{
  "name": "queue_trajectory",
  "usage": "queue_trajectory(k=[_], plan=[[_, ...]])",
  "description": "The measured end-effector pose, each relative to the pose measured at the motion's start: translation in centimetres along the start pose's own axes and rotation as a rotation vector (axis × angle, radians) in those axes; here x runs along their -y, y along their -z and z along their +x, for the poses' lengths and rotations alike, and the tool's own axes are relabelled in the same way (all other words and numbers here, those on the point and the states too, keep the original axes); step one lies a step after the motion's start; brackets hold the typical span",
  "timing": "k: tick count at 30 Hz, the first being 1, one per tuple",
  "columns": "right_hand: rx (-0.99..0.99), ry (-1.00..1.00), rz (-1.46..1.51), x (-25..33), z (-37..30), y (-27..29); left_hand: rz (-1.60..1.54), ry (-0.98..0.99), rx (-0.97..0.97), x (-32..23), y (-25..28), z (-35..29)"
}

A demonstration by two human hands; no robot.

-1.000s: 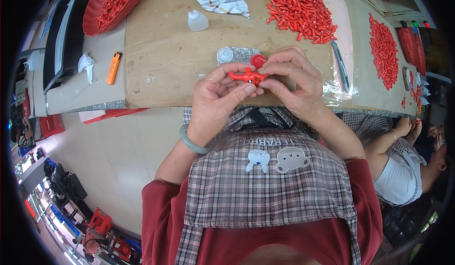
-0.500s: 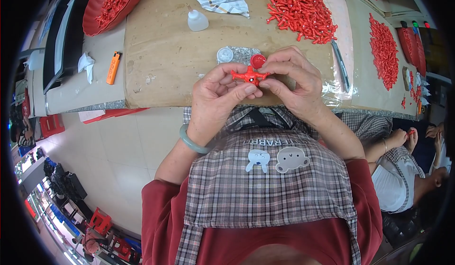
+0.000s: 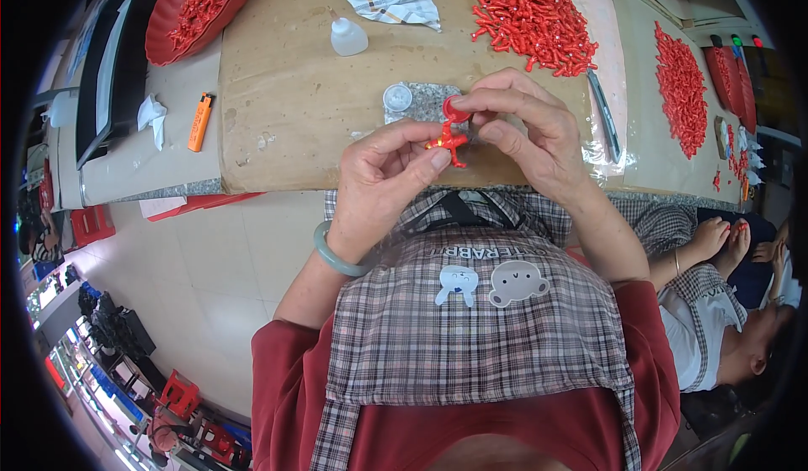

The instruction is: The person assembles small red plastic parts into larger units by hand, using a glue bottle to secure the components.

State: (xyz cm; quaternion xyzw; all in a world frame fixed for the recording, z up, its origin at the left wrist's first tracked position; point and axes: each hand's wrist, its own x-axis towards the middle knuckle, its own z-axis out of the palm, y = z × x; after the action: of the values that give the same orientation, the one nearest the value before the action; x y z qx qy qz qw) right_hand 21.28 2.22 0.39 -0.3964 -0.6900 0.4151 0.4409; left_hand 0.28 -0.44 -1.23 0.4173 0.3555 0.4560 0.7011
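A small red figure with stubby limbs and a yellow band point(image 3: 450, 141) is pinched between the thumb and fingers of my left hand point(image 3: 380, 166). My right hand point(image 3: 543, 138) hovers just beyond and to the right of it. Its index fingertip touches or nearly touches a small round red dish point(image 3: 455, 109), while the thumb stands apart from the fingers. That dish is on a speckled grey stone slab point(image 3: 431, 96), partly covered by my hands. Beside it on the slab sits a round white pot point(image 3: 397, 97).
Red figure pieces lie in a large heap point(image 3: 530, 21), a second heap point(image 3: 680, 92) and a red bowl point(image 3: 158, 37). Around are a white squeeze bottle point(image 3: 348, 37), a crumpled cloth point(image 3: 394, 1), an orange lighter point(image 3: 200, 122) and a grey pen-like tool point(image 3: 604, 116). Another person works at right.
The red figure has turned from lying sideways to pointing away from me. My right hand has let go of it and moved up to the red dish. My left hand still holds the figure.
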Motion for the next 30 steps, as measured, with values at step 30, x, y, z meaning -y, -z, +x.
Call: queue_trajectory(k=[30], plan=[[0.116, 0.184, -0.236, -0.3, -0.6, -0.1, 0.475, 0.038, 0.137, -0.7, -0.1, 0.2]])
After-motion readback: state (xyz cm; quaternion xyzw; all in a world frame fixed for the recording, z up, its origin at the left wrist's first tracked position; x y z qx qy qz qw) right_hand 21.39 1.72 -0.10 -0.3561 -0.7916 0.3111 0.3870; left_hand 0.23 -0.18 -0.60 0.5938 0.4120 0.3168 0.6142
